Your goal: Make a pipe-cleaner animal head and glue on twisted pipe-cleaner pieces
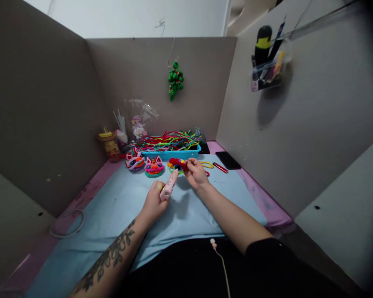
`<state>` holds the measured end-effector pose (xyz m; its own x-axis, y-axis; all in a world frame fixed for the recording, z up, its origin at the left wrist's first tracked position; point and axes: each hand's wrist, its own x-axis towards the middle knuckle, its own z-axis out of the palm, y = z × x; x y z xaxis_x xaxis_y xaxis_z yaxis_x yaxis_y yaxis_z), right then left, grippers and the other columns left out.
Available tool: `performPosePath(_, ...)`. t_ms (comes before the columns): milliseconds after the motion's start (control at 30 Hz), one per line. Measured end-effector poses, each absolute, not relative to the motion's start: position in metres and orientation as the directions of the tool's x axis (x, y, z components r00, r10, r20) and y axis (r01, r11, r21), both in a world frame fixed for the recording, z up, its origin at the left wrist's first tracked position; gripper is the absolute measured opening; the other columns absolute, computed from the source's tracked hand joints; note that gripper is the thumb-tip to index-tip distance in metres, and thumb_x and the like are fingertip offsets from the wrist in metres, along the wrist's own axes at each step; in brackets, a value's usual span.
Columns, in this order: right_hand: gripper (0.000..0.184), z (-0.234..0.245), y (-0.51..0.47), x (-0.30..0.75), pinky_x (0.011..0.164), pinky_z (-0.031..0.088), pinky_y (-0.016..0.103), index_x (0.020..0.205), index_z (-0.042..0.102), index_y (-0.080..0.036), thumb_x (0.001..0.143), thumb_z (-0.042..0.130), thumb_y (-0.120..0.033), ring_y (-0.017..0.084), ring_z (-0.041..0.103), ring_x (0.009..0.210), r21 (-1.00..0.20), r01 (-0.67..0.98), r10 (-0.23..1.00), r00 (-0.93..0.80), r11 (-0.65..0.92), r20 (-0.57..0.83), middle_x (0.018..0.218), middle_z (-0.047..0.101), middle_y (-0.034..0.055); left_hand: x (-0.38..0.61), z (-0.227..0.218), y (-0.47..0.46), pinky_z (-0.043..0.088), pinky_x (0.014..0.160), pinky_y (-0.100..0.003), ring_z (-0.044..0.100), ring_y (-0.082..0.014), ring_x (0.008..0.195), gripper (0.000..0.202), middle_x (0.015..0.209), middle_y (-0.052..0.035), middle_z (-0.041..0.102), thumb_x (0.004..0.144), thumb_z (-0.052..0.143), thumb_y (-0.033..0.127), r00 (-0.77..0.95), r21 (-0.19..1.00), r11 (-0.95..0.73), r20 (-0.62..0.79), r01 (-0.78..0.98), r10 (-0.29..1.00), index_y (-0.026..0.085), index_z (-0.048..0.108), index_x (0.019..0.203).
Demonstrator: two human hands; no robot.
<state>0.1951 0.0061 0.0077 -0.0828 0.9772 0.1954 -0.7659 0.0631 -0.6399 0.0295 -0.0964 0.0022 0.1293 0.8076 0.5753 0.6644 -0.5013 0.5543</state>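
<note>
My left hand (154, 203) is wrapped round a pink glue gun (169, 186), whose front end points away from me toward a small craft piece. In my right hand (196, 174), the fingertips pinch that red pipe-cleaner piece (177, 162), which has blue and yellow parts. The glue gun's tip is close to the piece; I cannot tell whether they touch. Left of it lie two fuzzy pipe-cleaner animal faces with pink ears, one orange and teal (154, 167), the other striped pink and purple (134, 162).
Behind my hands a blue tray (170, 155) holds many coloured pipe cleaners (166, 142). A yellow loop (207, 164), a red-handled tool (220, 167) and a black phone (228, 160) lie at right. Grey partitions enclose the table; a tool holder (265, 76) hangs on the right one.
</note>
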Motion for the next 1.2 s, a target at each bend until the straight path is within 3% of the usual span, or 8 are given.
performPosePath(1200,0.016,0.0103,0.0017,0.1925,0.062,0.047,0.022,0.07,0.054,-0.021,0.067,0.069,-0.015,0.009,0.054,0.063,-0.66,-0.748,0.976,-0.093,0.063,0.198,0.068,0.06,-0.0049,0.0273,-0.0052,-0.0941,0.037,0.06,-0.028,0.044,-0.0155,0.065,0.01,0.071,0.0002,0.044,0.071,0.045,0.014,0.099,0.552,-0.424,0.522,0.718,0.847,0.021,0.039,0.073)
